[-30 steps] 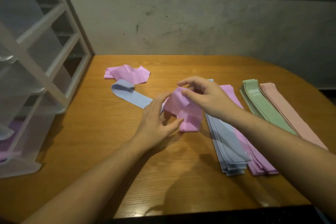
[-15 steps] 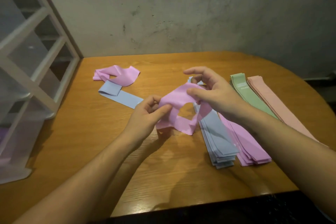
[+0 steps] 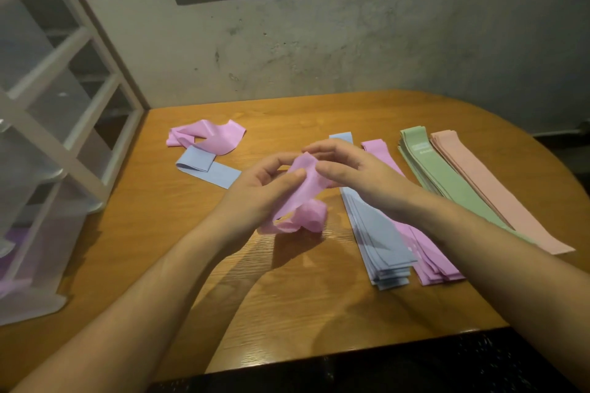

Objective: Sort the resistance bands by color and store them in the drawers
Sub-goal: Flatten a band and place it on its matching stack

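Observation:
A crumpled pink band (image 3: pixel 303 201) hangs above the middle of the wooden table (image 3: pixel 191 265). My left hand (image 3: pixel 258 191) pinches its upper part between thumb and fingers. My right hand (image 3: pixel 357 172) pinches the same top edge from the right. Flat sorted stacks lie to the right: blue bands (image 3: pixel 380 239), pink bands (image 3: pixel 424 258), green bands (image 3: pixel 447 175) and peach bands (image 3: pixel 498 188). A loose pink band (image 3: pixel 210 135) and a folded blue band (image 3: pixel 207 167) lie at the back left.
A white-framed unit of clear plastic drawers (image 3: pixel 48 137) stands at the table's left edge, with something purple in its lowest drawer (image 3: pixel 12 258). A grey wall runs behind the table. The table's front edge is near me.
Both hands have lifted the pink band and drawn together at its top edge, so its lower part now hangs bunched. The view has shifted down and back.

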`<state>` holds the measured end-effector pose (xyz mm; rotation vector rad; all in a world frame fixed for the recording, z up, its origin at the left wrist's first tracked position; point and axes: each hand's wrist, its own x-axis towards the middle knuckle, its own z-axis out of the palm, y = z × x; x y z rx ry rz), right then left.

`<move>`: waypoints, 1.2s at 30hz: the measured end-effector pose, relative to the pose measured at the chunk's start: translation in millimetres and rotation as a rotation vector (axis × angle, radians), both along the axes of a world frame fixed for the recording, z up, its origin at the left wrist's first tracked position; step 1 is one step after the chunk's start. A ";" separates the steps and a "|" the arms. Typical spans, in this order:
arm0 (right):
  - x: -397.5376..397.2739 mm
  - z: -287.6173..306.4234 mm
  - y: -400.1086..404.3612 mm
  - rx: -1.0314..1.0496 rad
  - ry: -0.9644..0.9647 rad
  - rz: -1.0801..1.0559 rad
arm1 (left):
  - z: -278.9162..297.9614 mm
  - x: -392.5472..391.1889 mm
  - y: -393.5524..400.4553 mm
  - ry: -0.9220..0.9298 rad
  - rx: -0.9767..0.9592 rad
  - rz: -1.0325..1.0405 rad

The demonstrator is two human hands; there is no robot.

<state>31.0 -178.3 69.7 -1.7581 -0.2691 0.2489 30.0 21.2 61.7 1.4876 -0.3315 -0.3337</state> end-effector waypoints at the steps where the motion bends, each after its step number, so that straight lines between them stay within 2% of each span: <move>1: -0.3 1.2 1.9 0.001 -0.006 0.009 | 2.0 -0.6 -0.5 -0.002 0.026 -0.020; 7: 0.3 3.4 1.4 -0.123 -0.027 -0.006 | 9.3 -4.3 -4.1 0.050 0.055 -0.026; 10: -1.1 1.7 -3.0 -0.099 -0.021 -0.001 | 10.0 -8.2 -3.3 0.121 0.039 -0.104; 14: -0.4 0.4 -9.1 0.055 -0.012 -0.069 | 7.8 -8.8 1.7 0.197 0.014 -0.135; 18: 3.9 5.8 -20.2 0.291 0.090 -0.167 | 3.6 -5.5 11.1 0.180 0.134 -0.124; 21: 4.4 8.0 -26.3 0.351 0.112 -0.217 | 2.6 -6.3 13.7 0.166 0.139 -0.129; 30: -0.5 -8.5 -27.8 0.094 0.159 -0.165 | 12.6 -10.5 1.9 0.064 -0.050 -0.023; 33: -5.2 -10.6 -25.5 -0.014 0.072 -0.114 | 21.1 -9.6 -3.5 -0.017 -0.050 -0.003; 36: -9.9 -12.9 -20.3 0.062 -0.065 -0.132 | 27.8 -7.4 -9.3 -0.097 -0.029 0.020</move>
